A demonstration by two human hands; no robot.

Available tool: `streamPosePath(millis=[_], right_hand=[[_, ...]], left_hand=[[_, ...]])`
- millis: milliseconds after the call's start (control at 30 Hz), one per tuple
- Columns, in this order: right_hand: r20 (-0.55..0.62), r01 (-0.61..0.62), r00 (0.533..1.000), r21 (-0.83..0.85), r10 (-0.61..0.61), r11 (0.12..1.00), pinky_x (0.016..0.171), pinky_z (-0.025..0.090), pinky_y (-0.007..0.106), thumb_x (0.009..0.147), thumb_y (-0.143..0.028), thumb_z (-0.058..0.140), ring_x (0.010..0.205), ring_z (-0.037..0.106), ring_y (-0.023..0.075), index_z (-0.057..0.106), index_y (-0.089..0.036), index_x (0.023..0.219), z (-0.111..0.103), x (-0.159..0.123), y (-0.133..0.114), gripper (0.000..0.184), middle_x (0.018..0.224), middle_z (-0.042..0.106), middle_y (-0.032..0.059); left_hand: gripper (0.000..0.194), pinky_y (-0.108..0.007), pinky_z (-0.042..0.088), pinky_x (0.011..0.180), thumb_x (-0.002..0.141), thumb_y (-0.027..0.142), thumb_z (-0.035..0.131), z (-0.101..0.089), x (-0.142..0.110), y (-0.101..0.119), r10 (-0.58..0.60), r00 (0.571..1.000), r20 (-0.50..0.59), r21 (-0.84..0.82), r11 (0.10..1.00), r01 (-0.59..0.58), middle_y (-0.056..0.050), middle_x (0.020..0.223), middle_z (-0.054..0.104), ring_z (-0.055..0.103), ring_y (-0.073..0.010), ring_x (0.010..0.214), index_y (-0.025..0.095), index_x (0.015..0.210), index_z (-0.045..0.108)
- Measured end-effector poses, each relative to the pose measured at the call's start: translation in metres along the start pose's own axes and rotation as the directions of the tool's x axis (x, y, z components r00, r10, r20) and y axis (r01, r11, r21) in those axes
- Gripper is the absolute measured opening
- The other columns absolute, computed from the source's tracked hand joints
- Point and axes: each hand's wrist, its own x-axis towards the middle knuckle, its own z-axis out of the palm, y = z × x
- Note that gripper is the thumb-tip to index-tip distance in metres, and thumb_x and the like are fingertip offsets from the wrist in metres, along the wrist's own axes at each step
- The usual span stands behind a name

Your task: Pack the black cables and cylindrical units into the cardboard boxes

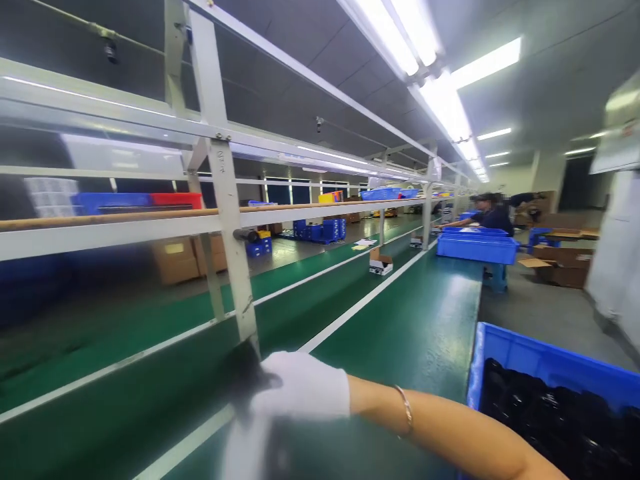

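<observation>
My right hand [305, 387], in a white glove, reaches in from the right over the green bench, a thin bracelet on its wrist. Its fingers close on a dark object [244, 373], too smeared by motion for its kind to show. Just under it is a blurred white shape [245, 447], which looks like my gloved left hand; its fingers cannot be made out. Both are over the white strip that runs along the bench.
A blue bin [545, 353] of glossy black parts stands at the lower right. Stacked blue crates [477, 247] sit farther along the green bench [400, 313]. A white post [223, 167] and shelf rail stand at left. Co-workers [493, 213] are beyond the crates, near cardboard boxes [563, 263].
</observation>
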Motion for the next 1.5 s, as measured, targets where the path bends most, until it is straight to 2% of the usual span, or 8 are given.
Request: streamPosePath(millis=[133, 233, 500, 667, 867, 1067, 1333, 1500], right_hand=[[0.007, -0.243, 0.968, 0.282, 0.251, 0.928, 0.042, 0.034, 0.018, 0.085, -0.037, 0.054, 0.051, 0.042, 0.0074, 0.043, -0.021, 0.075, 0.010, -0.012, 0.015, 0.022, 0.067, 0.045, -0.0057], [0.020, -0.241, 0.968, 0.365, 0.251, 0.900, 0.041, 0.031, 0.018, 0.088, -0.036, 0.048, 0.051, 0.039, 0.0081, 0.041, -0.021, 0.080, 0.013, -0.015, 0.024, 0.018, 0.066, 0.043, -0.0056], [-0.243, -0.153, 0.960, -0.050, 0.137, 0.987, 0.061, 0.042, 0.027, 0.087, -0.039, 0.048, 0.066, 0.051, 0.0158, 0.042, -0.023, 0.071, 0.022, -0.018, 0.025, 0.024, 0.073, 0.054, -0.0002], [-0.167, -0.204, 0.966, -0.022, 0.198, 0.979, 0.063, 0.046, 0.029, 0.092, -0.043, 0.043, 0.069, 0.060, 0.0186, 0.056, -0.023, 0.085, 0.029, -0.018, 0.028, 0.025, 0.077, 0.065, 0.0028], [-0.110, -0.137, 0.985, -0.063, 0.130, 0.989, 0.068, 0.048, 0.030, 0.093, -0.040, 0.041, 0.074, 0.065, 0.0204, 0.058, -0.023, 0.097, 0.028, -0.017, 0.038, 0.025, 0.085, 0.071, 0.0049], [-0.040, -0.171, 0.985, -0.164, 0.166, 0.972, 0.070, 0.050, 0.029, 0.092, -0.043, 0.045, 0.080, 0.068, 0.0220, 0.063, -0.026, 0.103, 0.031, -0.019, 0.038, 0.027, 0.092, 0.073, 0.0035], [-0.070, -0.074, 0.995, -0.063, 0.070, 0.995, 0.077, 0.051, 0.031, 0.088, -0.037, 0.051, 0.085, 0.067, 0.0229, 0.065, -0.029, 0.115, 0.026, -0.022, 0.029, 0.031, 0.096, 0.073, 0.0019], [0.177, 0.020, 0.983, 0.165, -0.050, 0.986, 0.072, 0.050, 0.030, 0.085, -0.023, 0.047, 0.073, 0.065, 0.0189, 0.067, -0.021, 0.087, 0.021, -0.024, 0.028, 0.020, 0.080, 0.071, 0.0014]], left_hand=[[0.032, -0.026, 0.053, 0.057, 0.088, 0.041, 0.059, 0.008, -0.008, -0.007, 0.031, 0.999, 0.032, 0.074, 0.997, -0.034, -0.004, 0.088, 0.065, 0.061, -0.0130, 0.068, 0.014, 0.105, 0.060], [0.030, -0.032, 0.057, 0.068, 0.090, 0.038, 0.058, 0.009, -0.011, -0.005, 0.059, 0.998, -0.008, 0.093, 0.994, -0.058, -0.005, 0.099, 0.064, 0.062, -0.0155, 0.081, 0.015, 0.108, 0.059], [0.044, -0.027, 0.051, 0.058, 0.084, 0.056, 0.059, 0.022, -0.009, -0.006, 0.115, 0.989, -0.088, 0.088, 0.990, -0.107, -0.005, 0.085, 0.066, 0.063, -0.0150, 0.069, 0.018, 0.107, 0.060], [0.059, -0.025, 0.043, 0.047, 0.073, 0.067, 0.064, 0.032, -0.007, -0.010, 0.056, 0.987, -0.152, -0.077, 0.995, -0.069, -0.003, 0.071, 0.064, 0.059, -0.0151, 0.057, 0.020, 0.108, 0.059], [0.048, -0.021, 0.028, 0.039, 0.083, 0.061, 0.056, 0.017, 0.007, -0.020, 0.043, 0.995, -0.095, -0.074, 0.996, -0.050, 0.005, 0.038, 0.039, 0.034, -0.0065, 0.034, 0.018, 0.062, 0.050], [0.045, -0.019, 0.024, 0.037, 0.089, 0.054, 0.051, -0.004, 0.019, -0.011, 0.109, 0.994, 0.031, -0.130, 0.986, -0.104, 0.008, 0.046, 0.038, 0.032, -0.0051, 0.034, 0.017, 0.114, 0.058], [0.041, -0.018, 0.025, 0.041, 0.082, 0.052, 0.063, 0.003, 0.006, 0.000, 0.160, 0.986, -0.037, 0.108, 0.982, -0.155, 0.007, 0.046, 0.040, 0.031, -0.0042, 0.039, 0.016, 0.100, 0.060], [0.041, -0.015, 0.019, 0.036, 0.085, 0.054, 0.058, 0.004, 0.002, -0.002, 0.060, 0.995, 0.085, -0.266, 0.963, -0.035, 0.010, 0.042, 0.029, 0.023, -0.0015, 0.034, 0.014, 0.091, 0.061]])
